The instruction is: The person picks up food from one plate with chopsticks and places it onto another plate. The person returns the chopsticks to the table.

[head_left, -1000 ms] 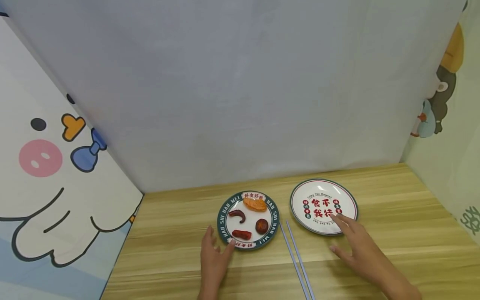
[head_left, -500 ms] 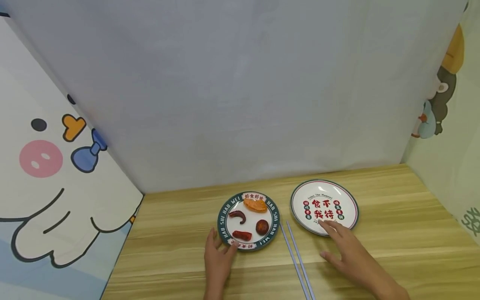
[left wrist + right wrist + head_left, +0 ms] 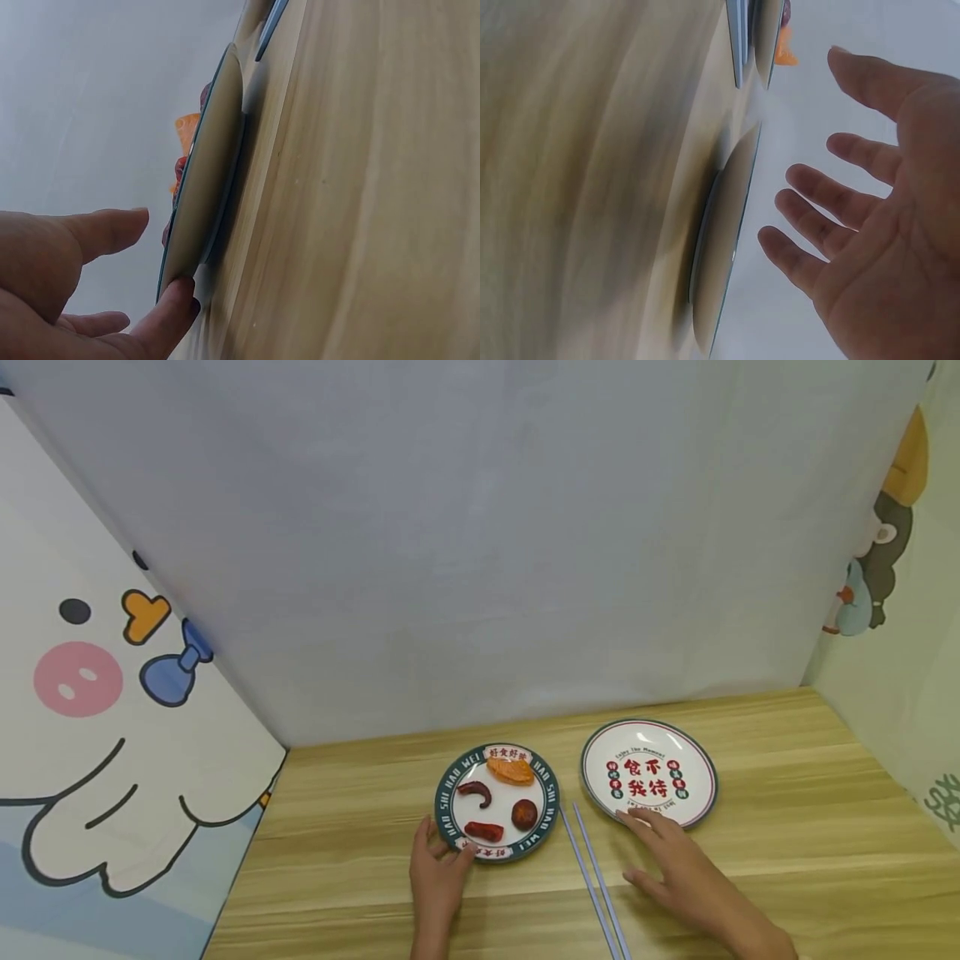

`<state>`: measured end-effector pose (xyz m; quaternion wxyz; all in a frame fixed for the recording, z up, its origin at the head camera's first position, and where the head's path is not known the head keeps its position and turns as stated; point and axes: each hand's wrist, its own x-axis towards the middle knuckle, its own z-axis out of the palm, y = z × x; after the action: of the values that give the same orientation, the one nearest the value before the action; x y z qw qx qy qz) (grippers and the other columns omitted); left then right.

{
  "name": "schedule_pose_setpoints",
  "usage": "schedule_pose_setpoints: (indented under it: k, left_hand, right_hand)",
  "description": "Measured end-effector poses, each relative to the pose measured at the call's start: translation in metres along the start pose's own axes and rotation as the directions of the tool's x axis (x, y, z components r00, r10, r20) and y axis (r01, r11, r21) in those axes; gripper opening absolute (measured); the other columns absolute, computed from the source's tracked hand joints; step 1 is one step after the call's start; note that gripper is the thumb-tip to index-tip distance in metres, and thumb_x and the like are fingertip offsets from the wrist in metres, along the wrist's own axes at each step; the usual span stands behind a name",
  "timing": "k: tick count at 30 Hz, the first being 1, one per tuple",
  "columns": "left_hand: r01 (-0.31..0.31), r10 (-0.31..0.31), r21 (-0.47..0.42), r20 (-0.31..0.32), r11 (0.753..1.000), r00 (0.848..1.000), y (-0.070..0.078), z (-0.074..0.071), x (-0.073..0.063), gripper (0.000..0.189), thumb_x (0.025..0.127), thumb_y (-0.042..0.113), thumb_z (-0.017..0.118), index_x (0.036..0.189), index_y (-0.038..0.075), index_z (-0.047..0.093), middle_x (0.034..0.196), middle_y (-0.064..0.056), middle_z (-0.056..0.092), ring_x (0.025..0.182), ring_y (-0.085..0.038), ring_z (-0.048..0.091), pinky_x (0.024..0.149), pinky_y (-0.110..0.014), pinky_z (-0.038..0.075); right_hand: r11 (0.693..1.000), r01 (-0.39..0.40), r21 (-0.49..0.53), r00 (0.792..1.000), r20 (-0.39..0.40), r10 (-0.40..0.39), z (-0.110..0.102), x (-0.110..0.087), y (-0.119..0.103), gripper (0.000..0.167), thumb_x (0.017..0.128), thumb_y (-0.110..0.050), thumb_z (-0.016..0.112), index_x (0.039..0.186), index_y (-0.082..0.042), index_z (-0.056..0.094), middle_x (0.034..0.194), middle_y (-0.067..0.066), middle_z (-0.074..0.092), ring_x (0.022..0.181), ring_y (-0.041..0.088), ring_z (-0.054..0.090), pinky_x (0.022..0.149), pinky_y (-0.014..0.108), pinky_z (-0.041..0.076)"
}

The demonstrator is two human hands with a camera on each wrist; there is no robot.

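Note:
My left hand point(image 3: 437, 889) is at the near left rim of a green-rimmed plate point(image 3: 446, 802). In the left wrist view a fingertip touches the underside of that plate point(image 3: 206, 187), and the thumb stands apart from its edge. Food pieces lie on it: an orange salmon slice point(image 3: 510, 770), a dark curled tentacle point(image 3: 477, 792), a red piece point(image 3: 483, 831) and a round brown piece point(image 3: 524, 813). My right hand point(image 3: 678, 872) hovers with spread fingers by the near edge of a white plate with red characters point(image 3: 693, 777). The right wrist view shows that hand point(image 3: 870, 202) holding nothing.
Two pale lilac chopsticks point(image 3: 592, 877) lie between the plates, tips pointing away from me. The wooden table point(image 3: 337, 827) ends at a grey-white cloth backdrop point(image 3: 480, 568). Cartoon-printed panels point(image 3: 82, 777) stand at the left and right.
My right hand has drawn left and back from over the white plate to its near edge. The left hand has shifted slightly right, up to the green-rimmed plate's rim.

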<state>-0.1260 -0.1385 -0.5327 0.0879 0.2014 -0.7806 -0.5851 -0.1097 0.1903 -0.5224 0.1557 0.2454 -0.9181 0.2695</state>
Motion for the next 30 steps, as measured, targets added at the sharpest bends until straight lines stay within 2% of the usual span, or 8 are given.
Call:
schedule_pose_setpoints:
  k: [5, 10, 15, 22, 27, 30]
  left_hand:
    - [0.022, -0.022, 0.014, -0.027, 1.0, 0.999, 0.004, 0.002, 0.002, 0.089, 0.08, -0.005, 0.081, 0.157, -0.007, 0.037, 0.149, -0.032, 0.049, 0.109, -0.04, 0.067, 0.089, -0.049, 0.061]
    - [0.019, -0.019, -0.003, -0.04, 1.0, 0.999, 0.006, 0.004, 0.003, 0.088, 0.078, -0.011, 0.08, 0.156, -0.01, 0.038, 0.145, -0.033, 0.049, 0.101, -0.036, 0.068, 0.078, -0.04, 0.061]
    - [0.023, -0.023, -0.011, -0.044, 1.0, 0.999, 0.006, 0.005, 0.005, 0.087, 0.077, -0.013, 0.079, 0.154, -0.012, 0.039, 0.142, -0.032, 0.05, 0.097, -0.033, 0.069, 0.073, -0.032, 0.06]
    - [0.009, -0.01, -0.019, -0.045, 1.0, 0.999, 0.005, 0.005, 0.006, 0.083, 0.075, -0.014, 0.079, 0.15, -0.016, 0.043, 0.135, -0.031, 0.051, 0.095, -0.031, 0.068, 0.065, -0.021, 0.054]
    - [0.025, -0.027, -0.043, -0.034, 0.999, 0.999, 0.004, 0.005, 0.007, 0.082, 0.073, -0.017, 0.077, 0.148, -0.019, 0.044, 0.135, -0.033, 0.048, 0.097, -0.032, 0.067, 0.065, -0.019, 0.055]
    - [0.027, -0.029, -0.07, -0.031, 0.997, 0.999, 0.002, 0.005, 0.007, 0.082, 0.072, -0.02, 0.076, 0.147, -0.02, 0.044, 0.134, -0.033, 0.047, 0.096, -0.032, 0.066, 0.066, -0.019, 0.056]
  right_hand:
    - [1.0, -0.007, 0.01, 0.999, 0.048, 0.006, 0.005, 0.003, -0.003, 0.074, 0.081, -0.018, 0.09, 0.146, -0.002, 0.059, 0.141, 0.019, 0.06, 0.127, 0.04, 0.06, 0.104, 0.06, 0.051]
    - [1.0, 0.003, 0.015, 0.997, 0.08, -0.004, 0.008, 0.006, -0.005, 0.072, 0.079, -0.014, 0.091, 0.144, -0.002, 0.061, 0.14, 0.016, 0.062, 0.126, 0.038, 0.062, 0.105, 0.057, 0.052]
    - [0.998, 0.066, 0.024, 0.995, 0.069, -0.067, 0.012, 0.008, -0.005, 0.07, 0.075, -0.009, 0.092, 0.139, -0.002, 0.064, 0.137, 0.016, 0.064, 0.123, 0.037, 0.063, 0.103, 0.057, 0.053]
    - [0.991, 0.124, 0.05, 0.986, 0.11, -0.129, 0.02, 0.011, -0.003, 0.061, 0.08, -0.003, 0.086, 0.138, -0.001, 0.066, 0.137, 0.018, 0.065, 0.124, 0.039, 0.063, 0.103, 0.058, 0.052]
    - [0.985, 0.153, 0.085, 0.973, 0.162, -0.165, 0.024, 0.014, -0.002, 0.054, 0.082, 0.004, 0.08, 0.134, 0.001, 0.068, 0.138, 0.018, 0.065, 0.123, 0.039, 0.064, 0.103, 0.055, 0.054]
    - [0.975, 0.201, 0.098, 0.965, 0.15, -0.214, 0.028, 0.015, 0.0, 0.054, 0.079, 0.007, 0.08, 0.131, 0.001, 0.069, 0.135, 0.018, 0.066, 0.12, 0.039, 0.066, 0.101, 0.054, 0.055]
